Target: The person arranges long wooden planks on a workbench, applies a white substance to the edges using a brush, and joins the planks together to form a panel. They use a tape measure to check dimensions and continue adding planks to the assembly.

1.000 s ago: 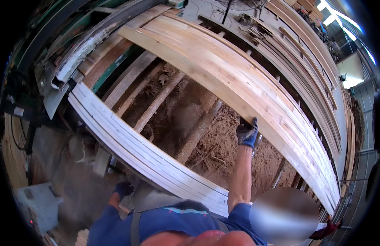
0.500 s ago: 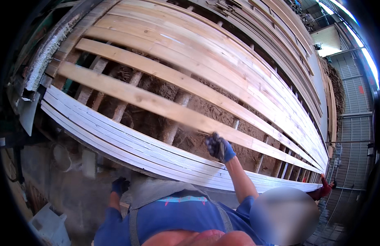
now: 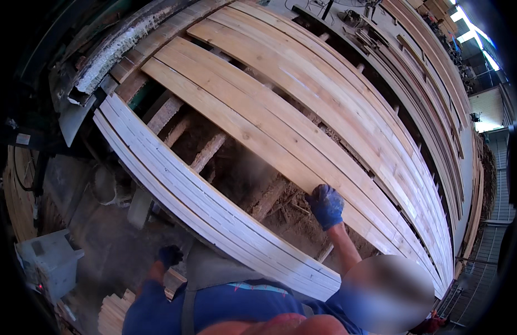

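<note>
The right hand (image 3: 325,205), in a blue glove, is up on the near edge of a long pale plank (image 3: 253,131), fingers curled onto the wood, so the grip is clenched on that plank. The plank runs from upper left down to lower right and lies side by side with more planks (image 3: 348,111) of the same pale wood, the whole bed of them curving away toward the far right. Just this side of the hand there is a gap, and down in it dark cross beams (image 3: 208,151) show over sawdust (image 3: 292,215) and scraps of bark. Nearer the person, a white rail (image 3: 214,209) made of stacked painted boards runs the same slant, well below the plank and apart from it.

The left hand (image 3: 170,255), in a dark glove, hangs low by the person's side, below the white rail; whether its grip is closed or loose cannot be told, it is too small and too dark. Just below it sits a bundle of thin pale slats (image 3: 116,312). A grey box (image 3: 49,262) stands at the far left on the dusty floor (image 3: 102,234). The person wears a blue shirt (image 3: 236,307). Top left, a rough, bark-edged slab (image 3: 113,47) lies along the dark machine frame.
</note>
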Tool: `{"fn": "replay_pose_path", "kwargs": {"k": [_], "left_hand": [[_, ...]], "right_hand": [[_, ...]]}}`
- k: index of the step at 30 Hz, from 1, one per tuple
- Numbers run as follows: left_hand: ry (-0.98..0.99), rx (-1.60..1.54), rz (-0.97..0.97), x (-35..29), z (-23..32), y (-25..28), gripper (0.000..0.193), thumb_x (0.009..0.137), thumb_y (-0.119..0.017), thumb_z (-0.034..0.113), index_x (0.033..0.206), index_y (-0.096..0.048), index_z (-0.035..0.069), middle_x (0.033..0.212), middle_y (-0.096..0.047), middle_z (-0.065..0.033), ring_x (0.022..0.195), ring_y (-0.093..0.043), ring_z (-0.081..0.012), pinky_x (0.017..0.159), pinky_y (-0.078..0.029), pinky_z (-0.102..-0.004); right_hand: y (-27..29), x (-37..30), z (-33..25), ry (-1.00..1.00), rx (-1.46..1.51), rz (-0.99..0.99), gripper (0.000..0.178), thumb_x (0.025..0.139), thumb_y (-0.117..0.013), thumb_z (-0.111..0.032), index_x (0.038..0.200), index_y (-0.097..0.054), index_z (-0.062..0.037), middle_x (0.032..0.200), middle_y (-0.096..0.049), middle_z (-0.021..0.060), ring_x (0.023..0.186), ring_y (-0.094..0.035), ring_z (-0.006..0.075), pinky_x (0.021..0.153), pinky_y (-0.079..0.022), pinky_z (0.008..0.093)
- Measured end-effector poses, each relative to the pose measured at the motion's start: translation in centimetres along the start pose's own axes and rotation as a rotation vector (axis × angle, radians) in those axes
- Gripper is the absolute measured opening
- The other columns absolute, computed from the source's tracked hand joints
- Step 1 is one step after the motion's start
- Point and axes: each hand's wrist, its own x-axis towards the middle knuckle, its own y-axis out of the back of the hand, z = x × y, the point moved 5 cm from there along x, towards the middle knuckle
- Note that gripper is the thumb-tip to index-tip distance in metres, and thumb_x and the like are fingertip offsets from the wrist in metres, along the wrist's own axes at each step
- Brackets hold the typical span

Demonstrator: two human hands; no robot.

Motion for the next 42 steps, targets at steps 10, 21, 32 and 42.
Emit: {"fn": "replay_pose_path", "kwargs": {"k": [10,21,32,42], "left_hand": [[-1.349,0.866,0.502,-26.9,53.1,-3.3,0.017,0.082,-0.069,0.014,0.096,-0.064,0.006,0.076,-0.064,-0.0078,0.074,-0.064,-0.0281,0.071,-0.052,-0.0353],[-1.633,1.615,0.509,-8.8,63.8,-19.2,0.027,0.078,-0.067,0.037,0.088,-0.06,0.013,0.08,-0.061,-0.0095,0.072,-0.063,-0.0308,0.063,-0.043,-0.0466],[-1.452,1.453,0.517,-9.0,73.5,-24.5,0.038,0.078,-0.064,0.042,0.095,-0.066,0.007,0.089,-0.069,-0.0167,0.08,-0.067,-0.0353,0.069,-0.052,-0.0452],[-0.654,0.406,-0.726,-26.4,36.1,-5.8,0.032,0.099,-0.051,0.031,0.107,-0.065,0.003,0.098,-0.07,-0.0101,0.082,-0.068,-0.0182,0.065,-0.054,-0.0325]], "right_hand": [[1.3,3.2,2.7,-0.065,-0.019,0.142,0.028,0.07,-0.079,-0.028,0.079,-0.058,-0.0119,0.078,-0.062,0.0123,0.075,-0.06,0.0351,0.064,-0.047,0.0463],[0.6,3.9,3.4,-0.015,-0.069,0.214,0.026,0.069,-0.078,-0.029,0.082,-0.059,-0.0149,0.077,-0.06,0.0075,0.074,-0.06,0.0313,0.061,-0.047,0.0465],[2.7,13.2,9.1,-0.245,-0.124,0.235,0.031,0.071,-0.079,-0.033,0.084,-0.06,-0.0121,0.084,-0.066,0.0132,0.082,-0.064,0.0354,0.068,-0.05,0.0472],[-3.1,-2.9,2.5,-0.377,0.868,-0.851,0.035,0.1,-0.047,-0.033,0.111,-0.064,-0.0044,0.089,-0.071,0.0094,0.068,-0.067,0.0164,0.058,-0.055,0.0293]]}}
